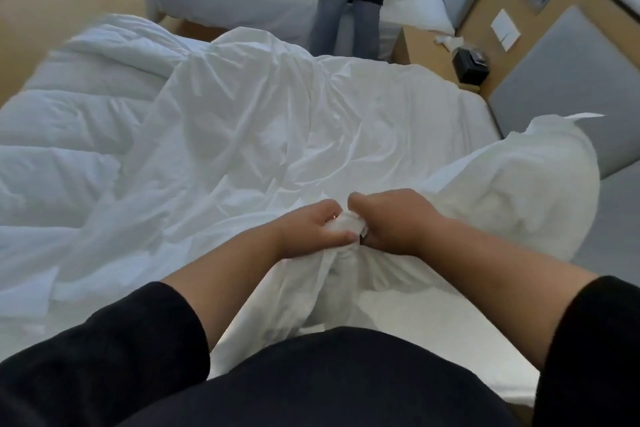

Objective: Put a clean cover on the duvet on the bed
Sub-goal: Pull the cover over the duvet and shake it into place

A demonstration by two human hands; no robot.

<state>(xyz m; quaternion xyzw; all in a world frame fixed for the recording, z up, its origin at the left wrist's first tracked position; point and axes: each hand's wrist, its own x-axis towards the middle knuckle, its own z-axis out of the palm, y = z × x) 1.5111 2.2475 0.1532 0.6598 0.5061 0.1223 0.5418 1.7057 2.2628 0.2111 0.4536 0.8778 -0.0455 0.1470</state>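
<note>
Left hand (317, 230): we are curling our fingers round a bunched wad of the cover (263, 135), clamping it from the 9 o'clock side.
Right hand (388, 224): we are closing it into a fist on the same wad from 3 o'clock, knuckles nearly touching the left hand.
Cover: it is fanning away from our hands toward 12 o'clock, crumpled across the bed (433, 322), its long axis running from 6 to 12.
Duvet (65, 135): it is lying heaped at 10 o'clock, nearer our left hand, partly under the cover.
Pillow (519, 191): it is sitting at 2 o'clock, just beside the right wrist.
Next pull: we are judging it goes back toward 6 o'clock.
</note>
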